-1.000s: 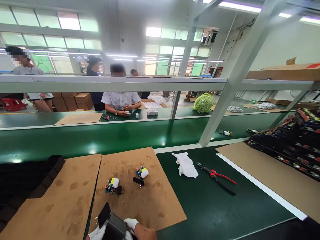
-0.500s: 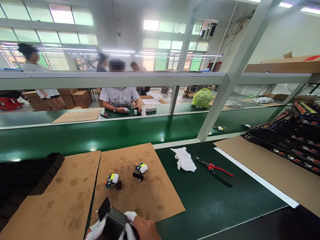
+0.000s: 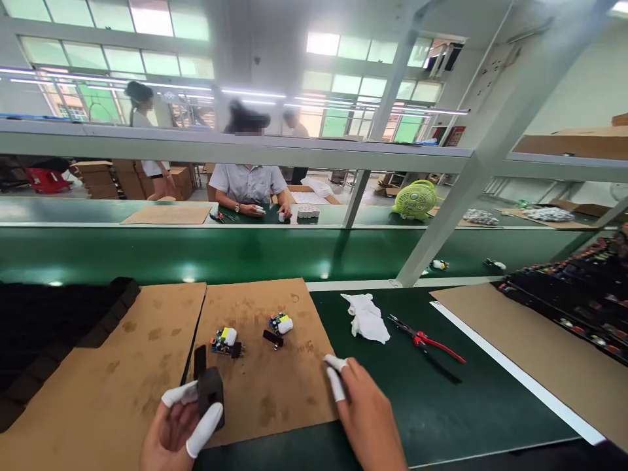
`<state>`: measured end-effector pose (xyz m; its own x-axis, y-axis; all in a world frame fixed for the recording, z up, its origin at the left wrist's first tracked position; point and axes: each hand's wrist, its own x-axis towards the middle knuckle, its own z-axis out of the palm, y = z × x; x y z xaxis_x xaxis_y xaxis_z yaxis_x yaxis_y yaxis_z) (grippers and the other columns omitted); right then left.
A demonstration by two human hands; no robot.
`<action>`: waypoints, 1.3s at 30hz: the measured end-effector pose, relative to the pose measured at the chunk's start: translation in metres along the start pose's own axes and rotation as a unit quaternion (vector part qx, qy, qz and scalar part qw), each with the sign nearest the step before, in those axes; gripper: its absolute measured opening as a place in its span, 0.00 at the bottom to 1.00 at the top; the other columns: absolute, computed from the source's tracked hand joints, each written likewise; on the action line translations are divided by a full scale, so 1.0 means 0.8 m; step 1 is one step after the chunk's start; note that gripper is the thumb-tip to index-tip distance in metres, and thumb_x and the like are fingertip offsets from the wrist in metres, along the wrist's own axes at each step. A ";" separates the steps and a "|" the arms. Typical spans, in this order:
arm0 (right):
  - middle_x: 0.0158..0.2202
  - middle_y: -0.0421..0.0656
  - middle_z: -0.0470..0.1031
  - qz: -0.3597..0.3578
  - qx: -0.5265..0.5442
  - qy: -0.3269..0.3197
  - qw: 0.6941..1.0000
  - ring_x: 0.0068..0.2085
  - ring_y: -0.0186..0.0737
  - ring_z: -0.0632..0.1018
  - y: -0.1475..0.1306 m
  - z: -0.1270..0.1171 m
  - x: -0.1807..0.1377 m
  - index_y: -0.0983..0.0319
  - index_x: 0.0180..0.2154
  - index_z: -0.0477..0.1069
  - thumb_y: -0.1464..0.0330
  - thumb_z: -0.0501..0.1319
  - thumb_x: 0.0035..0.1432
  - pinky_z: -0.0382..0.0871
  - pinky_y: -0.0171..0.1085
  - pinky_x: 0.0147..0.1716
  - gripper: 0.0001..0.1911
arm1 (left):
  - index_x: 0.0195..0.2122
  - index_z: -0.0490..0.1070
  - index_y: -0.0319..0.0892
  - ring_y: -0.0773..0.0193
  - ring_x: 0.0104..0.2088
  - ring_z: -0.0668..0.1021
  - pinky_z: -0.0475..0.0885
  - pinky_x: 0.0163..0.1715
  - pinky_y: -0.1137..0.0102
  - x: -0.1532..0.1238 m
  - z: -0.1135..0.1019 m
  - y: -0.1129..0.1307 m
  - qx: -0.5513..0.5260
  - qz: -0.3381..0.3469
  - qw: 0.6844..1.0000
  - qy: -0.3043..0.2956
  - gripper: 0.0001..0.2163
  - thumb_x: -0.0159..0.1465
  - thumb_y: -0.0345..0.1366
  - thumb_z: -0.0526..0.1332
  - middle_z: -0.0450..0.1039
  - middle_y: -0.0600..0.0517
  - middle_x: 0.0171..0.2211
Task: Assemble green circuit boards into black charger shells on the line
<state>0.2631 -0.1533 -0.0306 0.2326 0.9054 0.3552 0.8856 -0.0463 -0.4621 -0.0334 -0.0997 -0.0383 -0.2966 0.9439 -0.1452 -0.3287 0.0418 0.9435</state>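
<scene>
Black case in the left hand, between white finger cots; right of the right hand, red-and-black-handled pliers.

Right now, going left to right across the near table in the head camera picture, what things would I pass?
Black boxes → left hand → left circuit board → right circuit board → white cloth → pliers → dark pile of parts.

Left of the red-and-black metal pliers, the left hand partly hides a black box-shaped case; right of them, a black tiered stack runs off-frame.
</scene>
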 end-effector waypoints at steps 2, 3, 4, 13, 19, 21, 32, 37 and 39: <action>0.41 0.46 0.81 0.016 -0.052 0.056 0.997 0.39 0.50 0.84 0.032 -0.010 0.014 0.54 0.55 0.80 0.67 0.53 0.72 0.78 0.43 0.36 0.19 | 0.45 0.78 0.44 0.49 0.44 0.89 0.86 0.45 0.64 -0.003 0.009 0.015 -0.045 -0.054 0.998 -0.008 0.34 0.41 0.50 0.88 0.87 0.50 0.41; 0.39 0.46 0.79 0.018 -0.062 0.065 0.996 0.38 0.50 0.83 0.043 -0.010 0.020 0.55 0.54 0.80 0.67 0.53 0.72 0.77 0.44 0.36 0.19 | 0.45 0.78 0.44 0.49 0.44 0.89 0.85 0.46 0.63 -0.007 0.014 0.023 -0.059 -0.072 0.995 -0.016 0.33 0.42 0.49 0.88 0.87 0.49 0.41; 0.39 0.46 0.78 0.017 -0.065 0.066 0.996 0.39 0.51 0.82 0.051 -0.007 0.023 0.56 0.54 0.80 0.67 0.53 0.72 0.77 0.45 0.37 0.19 | 0.45 0.78 0.43 0.48 0.44 0.89 0.85 0.48 0.62 -0.011 0.018 0.031 -0.067 -0.084 0.994 -0.032 0.31 0.44 0.48 0.88 0.87 0.49 0.42; 0.43 0.48 0.76 -0.006 -0.061 0.027 0.998 0.44 0.55 0.78 0.064 0.011 0.029 0.58 0.51 0.78 0.61 0.56 0.73 0.73 0.50 0.45 0.15 | 0.43 0.76 0.44 0.57 0.45 0.84 0.81 0.48 0.68 -0.041 0.046 0.067 -0.085 -0.148 0.984 -0.054 0.32 0.39 0.43 0.87 0.83 0.50 0.43; 0.43 0.48 0.78 -0.021 -0.052 0.039 0.998 0.45 0.55 0.79 0.060 0.012 0.034 0.58 0.52 0.80 0.54 0.55 0.75 0.73 0.51 0.46 0.20 | 0.43 0.76 0.43 0.58 0.44 0.83 0.81 0.46 0.68 -0.045 0.046 0.070 -0.077 -0.136 0.987 -0.047 0.31 0.41 0.42 0.86 0.82 0.49 0.42; 0.42 0.49 0.78 -0.025 -0.057 0.058 0.996 0.46 0.58 0.79 0.053 0.011 0.035 0.59 0.53 0.81 0.51 0.56 0.75 0.73 0.54 0.47 0.23 | 0.43 0.76 0.43 0.59 0.42 0.82 0.81 0.45 0.68 -0.045 0.046 0.071 -0.080 -0.135 0.987 -0.037 0.30 0.41 0.41 0.86 0.81 0.50 0.40; 0.44 0.43 0.83 -0.184 0.254 0.076 0.947 0.42 0.42 0.85 -0.137 0.006 -0.024 0.54 0.57 0.81 0.76 0.67 0.71 0.82 0.39 0.40 0.17 | 0.44 0.75 0.43 0.60 0.43 0.84 0.80 0.46 0.70 -0.045 0.038 0.067 -0.093 -0.115 0.988 -0.038 0.30 0.43 0.38 0.86 0.83 0.50 0.42; 0.55 0.50 0.81 -0.213 0.296 0.062 0.929 0.53 0.52 0.86 -0.176 0.027 -0.025 0.52 0.69 0.72 0.73 0.71 0.68 0.87 0.50 0.49 0.32 | 0.45 0.74 0.43 0.58 0.45 0.85 0.81 0.48 0.69 -0.044 0.035 0.061 -0.083 -0.085 0.993 -0.023 0.30 0.44 0.36 0.86 0.83 0.50 0.44; 0.56 0.50 0.80 -0.210 0.294 0.038 0.932 0.53 0.52 0.86 -0.182 0.036 -0.020 0.48 0.70 0.72 0.73 0.71 0.68 0.88 0.50 0.50 0.32 | 0.46 0.74 0.44 0.57 0.47 0.85 0.82 0.49 0.67 -0.045 0.034 0.057 -0.075 -0.055 0.996 -0.009 0.30 0.44 0.36 0.86 0.83 0.50 0.45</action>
<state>0.1190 -0.1490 0.0075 -0.0375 0.7585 0.6506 0.5366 0.5645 -0.6272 -0.0132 -0.1225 0.0179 -0.2361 0.9420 -0.2386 -0.4881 0.0974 0.8673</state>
